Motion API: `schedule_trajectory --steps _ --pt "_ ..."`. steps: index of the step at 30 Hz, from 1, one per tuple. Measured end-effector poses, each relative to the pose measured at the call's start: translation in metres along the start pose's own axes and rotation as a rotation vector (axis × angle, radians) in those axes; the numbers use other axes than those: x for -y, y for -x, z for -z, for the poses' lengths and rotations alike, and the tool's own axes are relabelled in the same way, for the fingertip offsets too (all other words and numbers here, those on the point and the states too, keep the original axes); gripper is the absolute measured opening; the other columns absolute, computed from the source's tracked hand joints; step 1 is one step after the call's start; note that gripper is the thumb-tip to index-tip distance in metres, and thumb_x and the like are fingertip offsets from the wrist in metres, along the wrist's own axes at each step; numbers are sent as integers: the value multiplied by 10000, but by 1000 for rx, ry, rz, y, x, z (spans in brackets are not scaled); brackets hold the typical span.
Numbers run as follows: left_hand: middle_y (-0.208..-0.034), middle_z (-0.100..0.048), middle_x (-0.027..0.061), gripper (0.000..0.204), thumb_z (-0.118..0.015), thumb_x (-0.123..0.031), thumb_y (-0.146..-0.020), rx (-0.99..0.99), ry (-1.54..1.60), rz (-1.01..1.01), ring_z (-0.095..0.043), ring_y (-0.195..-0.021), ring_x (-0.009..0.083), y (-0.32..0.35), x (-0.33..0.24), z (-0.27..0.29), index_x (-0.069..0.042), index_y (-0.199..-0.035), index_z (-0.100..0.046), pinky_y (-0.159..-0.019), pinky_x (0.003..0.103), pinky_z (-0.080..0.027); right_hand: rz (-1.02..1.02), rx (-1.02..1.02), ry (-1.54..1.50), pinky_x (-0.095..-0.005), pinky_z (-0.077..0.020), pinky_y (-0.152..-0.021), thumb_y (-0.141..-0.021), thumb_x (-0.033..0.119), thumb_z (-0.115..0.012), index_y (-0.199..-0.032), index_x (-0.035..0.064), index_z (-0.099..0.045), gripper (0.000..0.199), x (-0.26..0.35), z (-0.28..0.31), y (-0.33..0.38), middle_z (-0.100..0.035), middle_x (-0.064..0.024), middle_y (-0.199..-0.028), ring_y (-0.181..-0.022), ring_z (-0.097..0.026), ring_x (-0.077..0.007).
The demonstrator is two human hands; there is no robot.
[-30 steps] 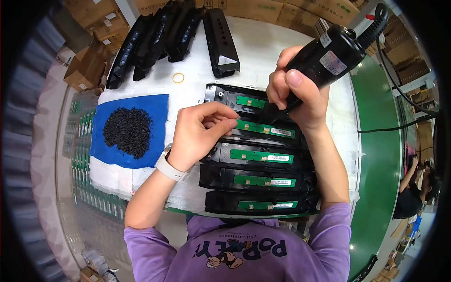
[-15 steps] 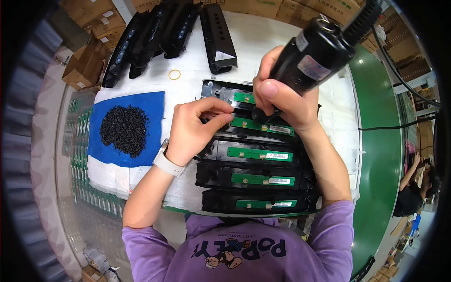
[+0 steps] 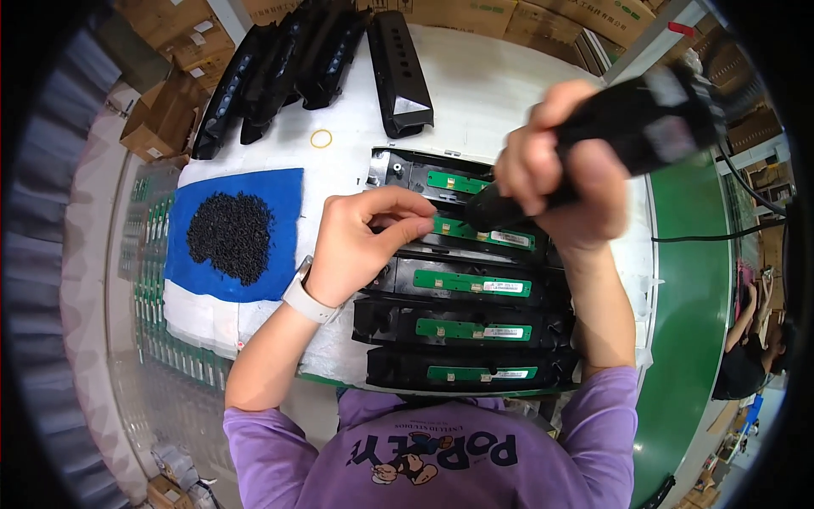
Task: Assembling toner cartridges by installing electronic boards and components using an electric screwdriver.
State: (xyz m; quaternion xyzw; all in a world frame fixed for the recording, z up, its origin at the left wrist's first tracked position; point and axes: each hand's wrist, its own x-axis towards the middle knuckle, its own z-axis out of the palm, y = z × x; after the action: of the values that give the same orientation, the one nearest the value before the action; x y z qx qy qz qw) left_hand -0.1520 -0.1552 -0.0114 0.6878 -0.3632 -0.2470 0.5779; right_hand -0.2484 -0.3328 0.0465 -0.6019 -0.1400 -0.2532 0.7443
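My right hand [image 3: 564,165] is wrapped round a black electric screwdriver [image 3: 636,119], blurred by motion and tilted so its nose points down to the left. That nose is over a green circuit board [image 3: 452,226] lying in the second black plastic housing from the far end. At the left end of this board, the thumb and fingertips of my left hand [image 3: 356,242] are pinched together. Anything between them is too small to make out. To the left, a heap of small black screws [image 3: 231,237] lies on a blue cloth [image 3: 287,191].
More black housings with green boards [image 3: 472,328] lie in a row toward me. Several black housings [image 3: 397,76] stand at the back, near a yellow ring [image 3: 320,138]. Trays of boards [image 3: 140,297] are at the left. A black cable [image 3: 704,238] runs at the right.
My right hand and the screwdriver have swung to the right, and the tool leans further over. My left hand stays pinched at the board, shifted slightly right with the view.
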Motion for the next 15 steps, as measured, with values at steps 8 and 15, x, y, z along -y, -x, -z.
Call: schedule_trajectory --steps 8,15 --pt "-831 -666 90 150 -682 46 -741 166 263 70 -643 -767 110 4 -3 -2 45 -885 -641 -689 195 -516 157 46 -383 -298 -404 -602 -879 394 -495 -1090 44 -465 409 14 3 1 -468 3 -684 -512 -447 -101" --pt "-830 -660 92 149 -675 56 -745 163 310 45 -641 -761 110 4 1 -4 48 -888 -632 -682 186 -511 158 60 -342 -309 -407 -590 -891 384 -459 -1080 39 -466 393 10 1 2 -468 -14 -676 -497 -439 -109"
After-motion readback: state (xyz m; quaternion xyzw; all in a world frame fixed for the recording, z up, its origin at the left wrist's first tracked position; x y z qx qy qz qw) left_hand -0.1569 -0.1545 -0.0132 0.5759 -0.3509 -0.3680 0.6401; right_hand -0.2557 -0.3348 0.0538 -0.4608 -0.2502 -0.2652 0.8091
